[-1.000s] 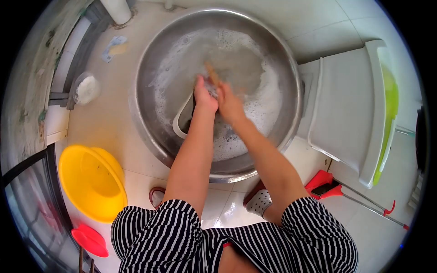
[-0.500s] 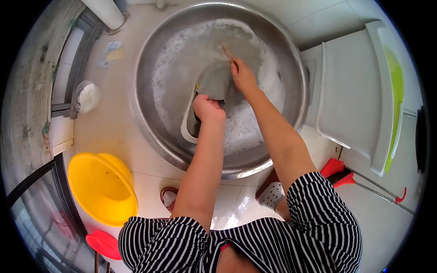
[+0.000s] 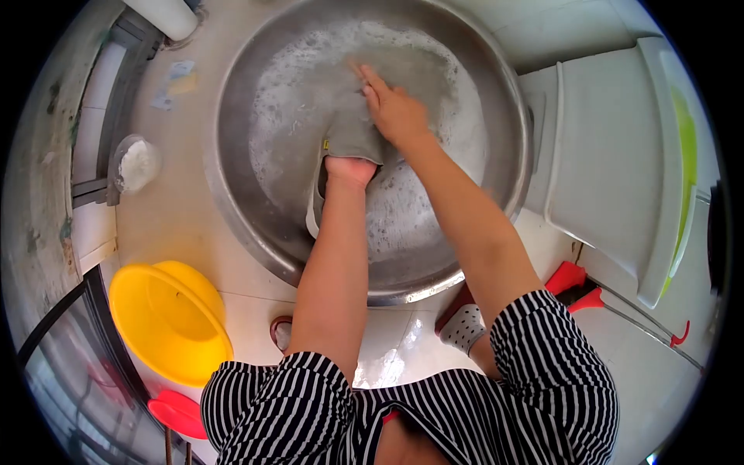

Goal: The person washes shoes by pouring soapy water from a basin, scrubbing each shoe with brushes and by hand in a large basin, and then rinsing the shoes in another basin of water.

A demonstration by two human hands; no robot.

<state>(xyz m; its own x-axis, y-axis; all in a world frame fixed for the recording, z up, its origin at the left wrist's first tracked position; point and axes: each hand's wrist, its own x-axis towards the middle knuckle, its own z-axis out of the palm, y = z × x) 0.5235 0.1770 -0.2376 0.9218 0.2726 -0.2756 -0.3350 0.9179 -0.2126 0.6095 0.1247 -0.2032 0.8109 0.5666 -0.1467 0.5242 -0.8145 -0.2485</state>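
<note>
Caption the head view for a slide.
Left grip inside a grey shoe, right grip beside it, amid foamy water in a metal basin.

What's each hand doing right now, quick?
Left hand: tucked into the grey shoe's opening, fingers hidden, so open or closed cannot be told.
Right hand: closed on a tan tool, blurred and mostly hidden.

- Left hand (image 3: pixel 353 168): fingers hidden inside a grey shoe (image 3: pixel 358 138).
- Right hand (image 3: pixel 399 115): fingers along a blurred wooden handle (image 3: pixel 356 69).
- Soapy water (image 3: pixel 310 85) beyond the right fingers, metal basin (image 3: pixel 235 136) encircling both hands.
</note>
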